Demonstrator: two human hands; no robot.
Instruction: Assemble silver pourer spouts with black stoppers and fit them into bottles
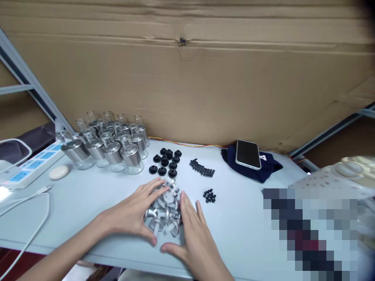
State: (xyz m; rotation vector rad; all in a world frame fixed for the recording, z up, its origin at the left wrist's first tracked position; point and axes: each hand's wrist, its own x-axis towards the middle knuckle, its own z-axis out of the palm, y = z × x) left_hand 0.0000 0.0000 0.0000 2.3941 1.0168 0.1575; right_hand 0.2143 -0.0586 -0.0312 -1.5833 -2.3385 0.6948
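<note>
Cupping the metal caps (pixel 164 210) near the bench's front edge, our left hand (pixel 133 212) and right hand (pixel 195 234), fingers pressed together, corral what look like hard, slippery, loose pieces, best scooped from the sides.

1. Setting: a small assembly workbench, improvised workshop rather than home or office.
2. Backdrop: large sheets of creased cardboard (pixel 187 78) fill the upper frame, propped behind grey metal shelving struts (pixel 32 84) at upper left.
3. Work surface: pale table (pixel 88 195), lower half of the frame.
4. Stock in batches: glass bottles with metal collars (pixel 108 144) at centre left; black rubber caps (pixel 166 160) at centre; small black parts (pixel 202 168) just right of them; a heap of silver metal fittings (pixel 164 208) at lower centre.
5. Utilities: power strip (pixel 32 164) and white cable (pixel 29 218), far left.
</note>
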